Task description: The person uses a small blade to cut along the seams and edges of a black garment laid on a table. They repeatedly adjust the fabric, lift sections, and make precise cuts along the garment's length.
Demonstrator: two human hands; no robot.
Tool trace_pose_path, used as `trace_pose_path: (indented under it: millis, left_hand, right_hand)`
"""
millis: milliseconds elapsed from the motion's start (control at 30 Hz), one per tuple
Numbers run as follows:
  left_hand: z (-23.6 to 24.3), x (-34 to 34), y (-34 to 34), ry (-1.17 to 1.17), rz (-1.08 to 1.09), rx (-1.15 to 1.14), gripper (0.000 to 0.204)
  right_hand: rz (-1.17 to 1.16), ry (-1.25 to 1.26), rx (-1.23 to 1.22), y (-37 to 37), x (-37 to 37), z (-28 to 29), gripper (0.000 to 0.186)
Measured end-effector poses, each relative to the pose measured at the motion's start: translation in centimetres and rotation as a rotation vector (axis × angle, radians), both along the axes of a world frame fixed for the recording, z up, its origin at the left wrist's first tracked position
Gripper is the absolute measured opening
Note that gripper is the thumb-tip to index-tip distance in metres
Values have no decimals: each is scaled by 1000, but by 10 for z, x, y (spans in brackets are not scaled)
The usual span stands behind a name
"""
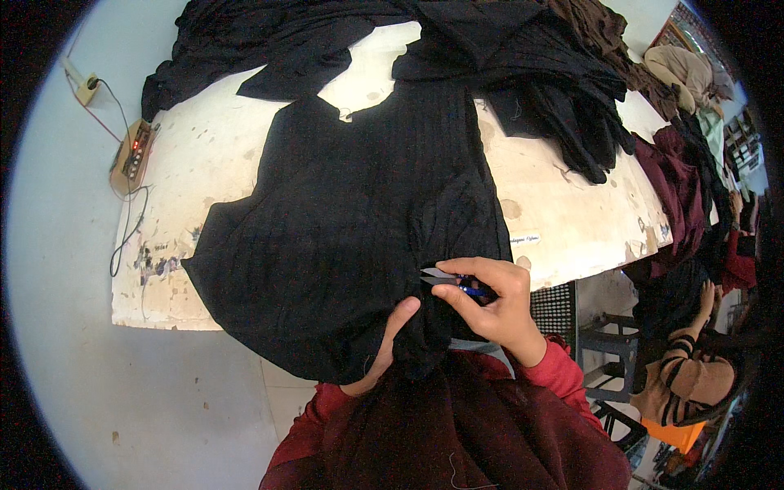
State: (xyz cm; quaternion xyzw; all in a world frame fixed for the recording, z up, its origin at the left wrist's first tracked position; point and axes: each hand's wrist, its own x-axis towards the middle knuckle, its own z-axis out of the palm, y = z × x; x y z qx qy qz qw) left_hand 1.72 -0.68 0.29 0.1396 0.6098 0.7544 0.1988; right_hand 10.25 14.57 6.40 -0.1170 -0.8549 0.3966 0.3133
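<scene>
Gripping small snips [433,280] between thumb and fingers, the right hand [494,300] has the blades parted over a black garment [351,204] spread across the near edge of the pale table [208,159]. The left hand [382,347] lays its thumb on the cloth; whether its hidden fingers pinch it cannot be told. Snipping seems under way, unfinished: a loose thread [346,113] shows at the neckline. Whether the dark cloth [539,57] heaped beyond is done is unclear.
</scene>
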Motion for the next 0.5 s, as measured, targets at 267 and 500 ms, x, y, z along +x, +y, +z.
trace_pose_path:
  millis: [267, 500]
  left_hand:
    - [6, -1, -2, -7, -24, -72, 52]
    - [-5, -2, -4, 45, -10, -104, 60]
  right_hand:
    - [0, 23, 55, 1, -3, 2, 20]
    - [-22, 50, -32, 1, -5, -7, 16]
